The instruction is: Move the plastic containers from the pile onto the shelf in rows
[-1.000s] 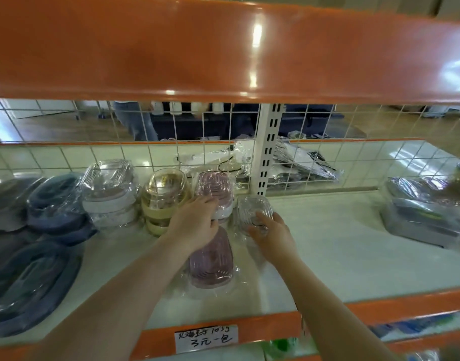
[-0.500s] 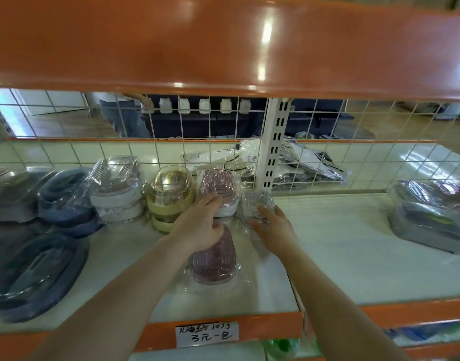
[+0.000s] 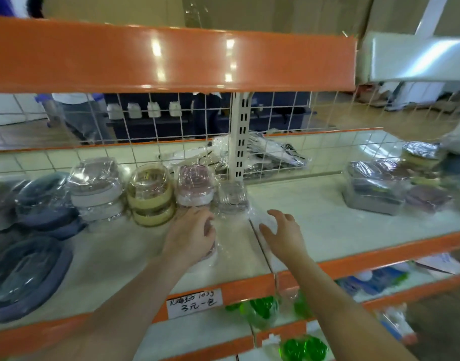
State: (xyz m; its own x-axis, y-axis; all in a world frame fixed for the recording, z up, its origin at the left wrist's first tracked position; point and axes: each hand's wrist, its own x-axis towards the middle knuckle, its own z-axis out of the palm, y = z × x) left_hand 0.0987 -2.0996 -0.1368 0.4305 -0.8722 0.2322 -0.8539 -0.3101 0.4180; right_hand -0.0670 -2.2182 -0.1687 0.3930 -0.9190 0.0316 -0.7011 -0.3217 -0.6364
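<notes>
- Two hands out over the shelf [image 3: 315, 204]: my left hand [image 3: 191, 237] lies over the wrapped pink container [image 3: 210, 252] at the near middle, fingers curved around its top; my right hand [image 3: 282, 231] hovers just right of it, fingers spread and holding nothing.
- That pink container is mostly hidden under my hand; from what shows, its long axis runs near to far.
- Behind it, a far row runs left to right: blue containers [image 3: 45, 196], white stack [image 3: 95, 188], yellow stack [image 3: 149, 194], pink stack [image 3: 195, 186], then a small clear container [image 3: 232, 196] by the upright post [image 3: 240, 136].
- Far right, the pile [image 3: 395, 186] of wrapped containers sits well apart.
- A handwritten price tag [image 3: 193, 303] on the near orange edge carries Chinese characters; I can make out "103" and "3" but no more.
- Since half a second ago, my right hand has let go of the clear container and pulled nearer; my left has slid nearer too.
</notes>
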